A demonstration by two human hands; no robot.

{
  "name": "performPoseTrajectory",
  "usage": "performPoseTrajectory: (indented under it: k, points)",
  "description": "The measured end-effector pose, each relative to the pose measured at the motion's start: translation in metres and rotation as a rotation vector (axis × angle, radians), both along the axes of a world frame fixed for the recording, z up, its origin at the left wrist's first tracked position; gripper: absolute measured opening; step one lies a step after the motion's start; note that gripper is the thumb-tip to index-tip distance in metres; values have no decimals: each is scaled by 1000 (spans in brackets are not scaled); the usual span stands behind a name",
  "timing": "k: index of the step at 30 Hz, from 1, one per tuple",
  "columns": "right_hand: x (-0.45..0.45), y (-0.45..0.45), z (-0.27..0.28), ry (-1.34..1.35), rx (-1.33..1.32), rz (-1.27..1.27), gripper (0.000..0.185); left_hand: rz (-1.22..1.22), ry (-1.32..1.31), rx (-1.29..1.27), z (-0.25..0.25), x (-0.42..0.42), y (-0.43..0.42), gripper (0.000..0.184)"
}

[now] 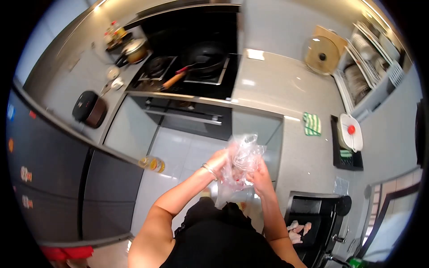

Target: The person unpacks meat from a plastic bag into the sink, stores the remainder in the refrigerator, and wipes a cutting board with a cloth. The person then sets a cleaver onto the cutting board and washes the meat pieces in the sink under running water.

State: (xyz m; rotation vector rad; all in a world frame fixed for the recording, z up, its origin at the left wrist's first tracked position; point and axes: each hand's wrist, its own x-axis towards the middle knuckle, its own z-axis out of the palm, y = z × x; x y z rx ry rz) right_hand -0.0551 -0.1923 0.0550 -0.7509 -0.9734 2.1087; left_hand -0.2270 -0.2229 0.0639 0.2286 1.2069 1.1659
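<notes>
A crumpled clear plastic bag [245, 154] is held up in front of my body, above the floor. My left hand [219, 161] grips its left side, and a bracelet circles that wrist. On the bag's right side, the fingers of my right hand [260, 177] are closed on the plastic. Some pinkish-red bits show through the film near its lower part, too unclear to name. The bag covers several of my fingertips. To my lower right, pale raw meat pieces [296, 232], perhaps chicken, lie in the black sink [315, 205].
A wok [203, 60] sits on the black stove ahead, its wooden handle [173, 81] jutting out. Left are a pot [135, 51], a rice cooker [90, 108] and, on the floor, an oil bottle [156, 164]. Right are a striped cloth [312, 124] and a dish rack [357, 67].
</notes>
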Motion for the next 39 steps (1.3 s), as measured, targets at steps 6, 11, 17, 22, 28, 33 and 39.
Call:
performPoseTrajectory:
  k: [6,11,17,22,28,33,39]
  points:
    - [-94,-37,1,-50,-57,98,9,-149,589,260,-41,-95,-111,17]
    - [-193,-103,-2,14,-78,396,14,-17,1538,-16,-59,-175,-217,19]
    - [-289,-193,-37,-313,40,638,22,596,854,80,-117,-271,-332,23]
    - [-365,-266,-75,-273,427,744,12,892,410,329,-81,-293,-379,18]
    - [-471,-320,-137,-889,1087,978,26,754,507,332,-66,-300,-418,17]
    - [-530,-348,-161,-463,1113,1017,21,994,679,65,-105,-330,-471,21]
    - [-566,-375,-104,-110,1339,1237,20,1253,594,-96,-112,-357,-489,30]
